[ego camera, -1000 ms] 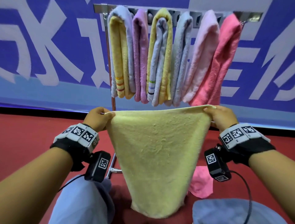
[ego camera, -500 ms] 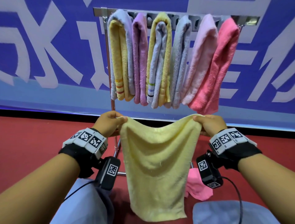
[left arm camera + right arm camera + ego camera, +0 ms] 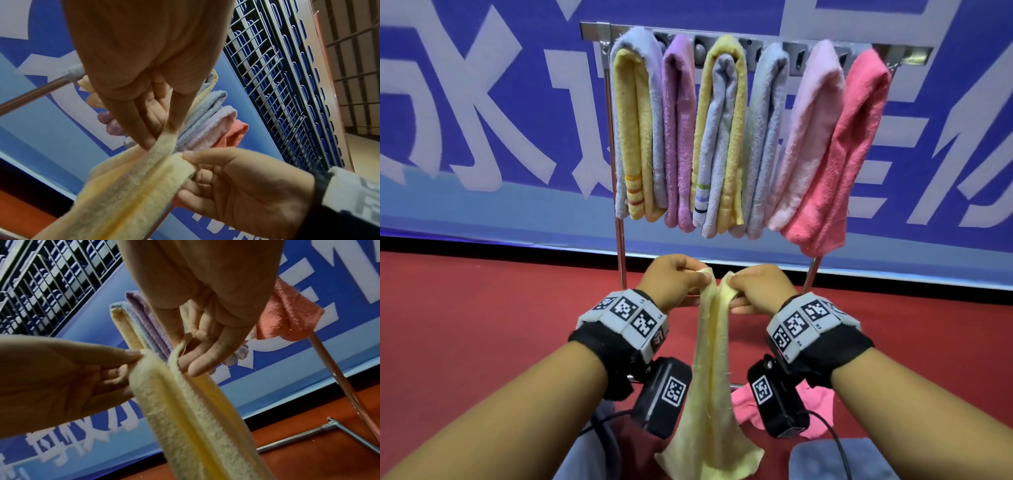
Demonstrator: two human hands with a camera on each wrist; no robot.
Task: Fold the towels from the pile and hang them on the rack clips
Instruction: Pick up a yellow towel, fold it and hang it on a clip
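Observation:
A pale yellow towel (image 3: 710,377) hangs in front of me, doubled lengthwise, with its two top corners almost touching. My left hand (image 3: 674,279) pinches the left corner and my right hand (image 3: 753,287) pinches the right one. In the left wrist view the left hand's fingers (image 3: 144,113) nip the towel (image 3: 133,194) edge, facing the right hand (image 3: 236,186). The right wrist view shows the right hand (image 3: 205,345) and left hand (image 3: 72,378) holding the towel (image 3: 195,418). Behind stands the metal rack (image 3: 907,54) with several folded towels hanging from it.
A pink towel (image 3: 815,407) lies on the red floor by the rack's foot. A blue-grey towel (image 3: 835,459) is at the bottom right. The rack's left post (image 3: 619,240) rises just beyond my hands. A blue banner wall stands behind the rack.
Both hands have come together and dropped lower. The yellow towel, first stretched wide between them, now hangs doubled lengthwise with its top corners side by side.

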